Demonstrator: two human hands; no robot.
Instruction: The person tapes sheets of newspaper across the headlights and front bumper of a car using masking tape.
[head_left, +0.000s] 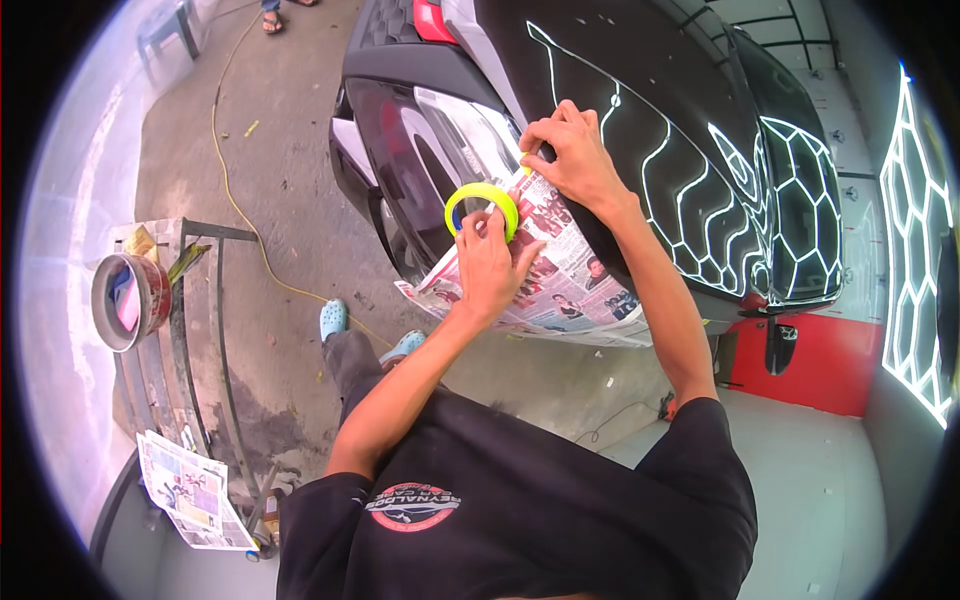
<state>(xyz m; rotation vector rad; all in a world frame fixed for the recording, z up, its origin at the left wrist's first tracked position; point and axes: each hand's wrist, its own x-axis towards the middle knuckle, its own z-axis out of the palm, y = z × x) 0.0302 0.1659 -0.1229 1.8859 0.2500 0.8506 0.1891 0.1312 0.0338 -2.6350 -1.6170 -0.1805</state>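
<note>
A newspaper sheet (560,270) covers part of the front corner of a black car (640,130), over the headlight area. My left hand (485,265) grips a roll of yellow-green tape (482,188), its fingers at the lower rim of the ring. My right hand (572,155) is pinched at the sheet's upper edge, where a small bit of yellow tape shows by the fingertips. The roll lies close over the sheet's upper left edge.
A metal rack (205,330) stands at the left with a round tin (130,302) on it. More newspaper (190,490) lies at lower left. A yellow cord (262,250) crosses the floor. Another person's feet (272,20) show at the top.
</note>
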